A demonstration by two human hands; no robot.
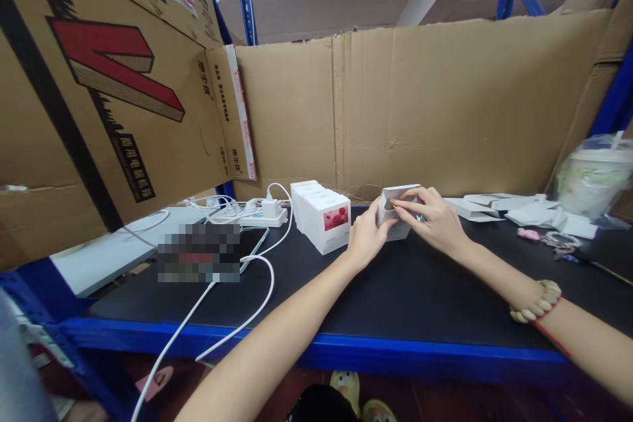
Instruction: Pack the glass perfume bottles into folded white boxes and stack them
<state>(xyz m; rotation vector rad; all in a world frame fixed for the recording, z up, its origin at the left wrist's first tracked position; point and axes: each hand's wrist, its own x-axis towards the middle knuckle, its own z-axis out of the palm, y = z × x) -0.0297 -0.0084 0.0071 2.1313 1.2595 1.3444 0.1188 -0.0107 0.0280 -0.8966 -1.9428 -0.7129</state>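
Cardboard wall [445, 99] behind table [395, 297]. Left on table: device [198, 254], power strip [260, 219] behind it. Cable [188, 313] leads from device past front edge. Right of strip: row of boxes [321, 211], running front to back. Right of row: single box [397, 232] between left hand [366, 237] and right hand [435, 221]. Farther right: flat cartons [479, 210], then cup [596, 178]; keyring [558, 241] in front of cartons. Shoes [346, 388] on floor below.

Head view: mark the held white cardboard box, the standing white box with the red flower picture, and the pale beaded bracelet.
Held white cardboard box [398, 231], head view: lower side.
White flower-picture box [337, 224], head view: printed face.
Pale beaded bracelet [539, 308], head view: beads.
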